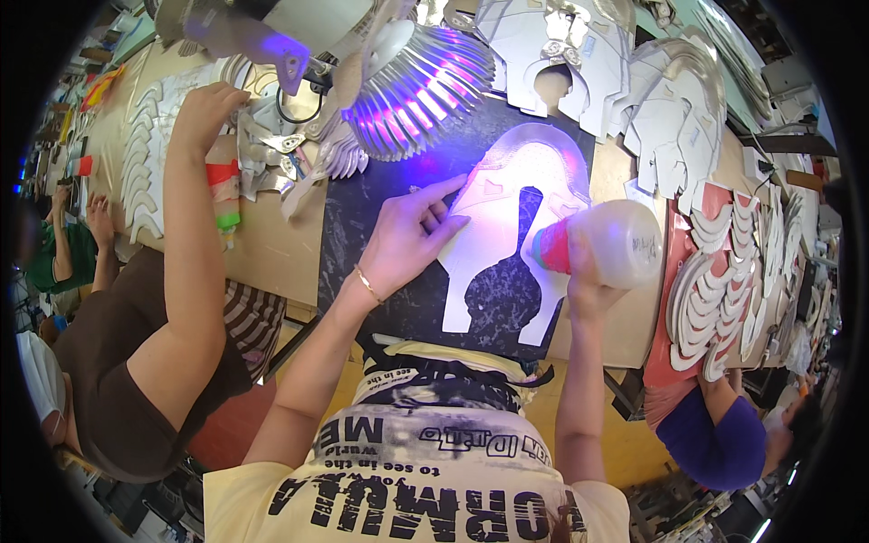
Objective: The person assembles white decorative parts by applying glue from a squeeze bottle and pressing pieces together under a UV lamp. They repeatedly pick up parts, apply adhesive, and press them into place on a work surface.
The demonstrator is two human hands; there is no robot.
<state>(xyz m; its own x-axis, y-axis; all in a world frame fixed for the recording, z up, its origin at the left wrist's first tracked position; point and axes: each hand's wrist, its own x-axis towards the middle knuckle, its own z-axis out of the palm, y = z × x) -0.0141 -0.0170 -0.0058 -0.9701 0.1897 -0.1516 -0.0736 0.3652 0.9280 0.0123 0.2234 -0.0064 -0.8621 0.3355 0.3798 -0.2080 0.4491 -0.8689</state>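
A flat white shoe upper [484, 244] with a rounded toe and two legs lies on a dark speckled board [362, 213], under a bright purple-white light. My left hand [409, 231] rests at its left edge, index finger and thumb stretched apart and the other fingers partly curled. In my right hand [596, 288] is a translucent squeeze bottle [634, 242], tilted, with red and teal bands round its neck end. That end points left, over the upper's right side; its tip is hard to make out.
A ribbed silvery thing [416, 90] lit purple hangs beyond my hands. White uppers [679, 118] are stacked far right; curved white pieces [701, 308] lie on a red board. At left a co-worker's arm [186, 199] reaches over the table, beside another banded bottle [224, 190].
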